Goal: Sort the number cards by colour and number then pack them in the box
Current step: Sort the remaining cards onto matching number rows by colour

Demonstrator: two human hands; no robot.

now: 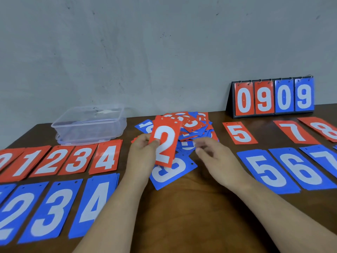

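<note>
Table (191,207): brown wood, filling the lower half of the frame.
Blue rows: 2, 3, 4 at lower left (54,207); 5, 6, 7 at right (284,170), each number a small stack.
Red rows: 0 to 4 at left (60,159), above the blue; 5, 7, 8 at right (295,132), spaced apart.
Scoreboard (273,97): upper right, upright against the wall, showing red 0 9 and blue 0 9.
Box (91,134): clear plastic, upper left of centre, open-topped; contents cannot be made out through the walls.
Loose pile (193,125): mixed red and blue cards, centre, right of the box.
Left hand (140,154): thumb and fingers pinching the red 2 card (165,141), held upright before the pile.
Right hand (213,154): blurred, fingers loosely bent, holding nothing.
Blue card (173,172): flat on the table below the red 2.
</note>
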